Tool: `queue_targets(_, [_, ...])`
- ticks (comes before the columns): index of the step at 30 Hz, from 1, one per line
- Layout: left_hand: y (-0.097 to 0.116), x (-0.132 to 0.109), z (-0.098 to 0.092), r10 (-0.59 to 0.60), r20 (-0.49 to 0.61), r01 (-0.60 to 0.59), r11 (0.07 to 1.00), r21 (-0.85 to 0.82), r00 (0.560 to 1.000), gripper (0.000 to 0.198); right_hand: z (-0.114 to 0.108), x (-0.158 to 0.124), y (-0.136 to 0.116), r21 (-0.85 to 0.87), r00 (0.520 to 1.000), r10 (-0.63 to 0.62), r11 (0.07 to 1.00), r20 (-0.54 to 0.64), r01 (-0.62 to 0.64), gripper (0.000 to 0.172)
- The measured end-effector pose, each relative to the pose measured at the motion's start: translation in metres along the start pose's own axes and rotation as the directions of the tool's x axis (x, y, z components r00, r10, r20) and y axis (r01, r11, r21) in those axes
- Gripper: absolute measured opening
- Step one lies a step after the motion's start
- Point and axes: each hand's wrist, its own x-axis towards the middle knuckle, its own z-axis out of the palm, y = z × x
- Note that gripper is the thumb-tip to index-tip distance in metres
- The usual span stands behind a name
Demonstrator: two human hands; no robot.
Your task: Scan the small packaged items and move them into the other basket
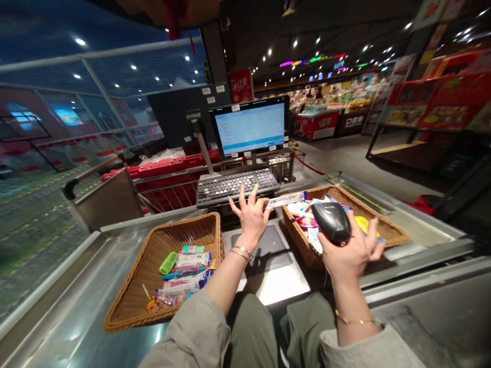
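Observation:
My left hand [251, 217] is over the front of the keyboard [238, 186], fingers spread, with a long thin wrapped packet [286, 200] held at its thumb side. The packet points right, toward the right wicker basket [305, 250]. My right hand [349, 253] grips a black barcode scanner [331, 221] between thumb and fingers above that basket, its other fingers stretched out. Beneath the scanner lie small colourful packages [305, 221] and a yellow item [361, 223]. The left wicker basket [128, 286] holds several wrapped items, among them a green case [168, 263].
A lit monitor [251, 128] stands behind the keyboard. Between the baskets is a grey panel [268, 250] in the metal counter [82, 286]. Behind it are a red shopping cart [172, 168] and, farther right, shelves of red boxes [433, 99].

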Motion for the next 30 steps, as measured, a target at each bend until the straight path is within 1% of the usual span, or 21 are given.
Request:
queue_targets(4, [0.019,0.004,0.012,0.035,0.034,-0.035,0.999,-0.001,0.999,0.018,-0.006,0.011,0.016,0.012,0.990,0.097,0.995,-0.098,-0.097,0.076])
queue_targets(8, [0.036,0.008,0.023,0.062,0.069,-0.062,0.998,0.002,0.996,0.019,-0.010,0.018,0.025,0.017,0.976,0.165,0.986,-0.139,-0.165,0.079])
queue_targets(12, [0.054,0.015,0.035,0.076,0.092,-0.076,0.997,-0.005,0.993,0.020,-0.011,0.021,0.029,0.010,0.976,0.171,0.985,-0.138,-0.171,0.079])
queue_targets(15, [0.071,0.023,0.048,0.062,0.123,-0.061,0.998,-0.016,0.990,0.022,-0.011,0.020,0.031,-0.016,0.982,0.150,0.988,-0.118,-0.153,0.077])
queue_targets(17, [0.083,0.027,0.059,0.047,0.150,-0.044,0.999,-0.020,0.988,0.030,-0.011,0.020,0.032,-0.020,0.984,0.134,0.990,-0.116,-0.137,0.077])
queue_targets(19, [0.094,0.030,0.068,0.040,0.169,-0.037,0.999,-0.020,0.985,0.043,-0.011,0.020,0.033,-0.011,0.985,0.123,0.992,-0.120,-0.125,0.078])
queue_targets(21, [0.101,0.029,0.073,0.045,0.183,-0.042,0.999,-0.017,0.982,0.054,-0.010,0.020,0.034,-0.007,0.984,0.123,0.992,-0.125,-0.125,0.079])
queue_targets(23, [0.101,0.027,0.073,0.060,0.195,-0.059,0.998,-0.010,0.979,0.058,-0.010,0.021,0.034,-0.013,0.984,0.127,0.991,-0.126,-0.130,0.079])
queue_targets(25, [0.095,0.023,0.069,0.075,0.204,-0.077,0.997,-0.002,0.976,0.057,-0.009,0.021,0.034,-0.020,0.983,0.134,0.990,-0.124,-0.138,0.077])
queue_targets(30, [0.069,0.013,0.053,0.096,0.204,-0.094,0.995,-0.020,0.974,0.053,-0.006,0.017,0.024,-0.032,0.985,0.141,0.989,-0.100,-0.145,0.073])
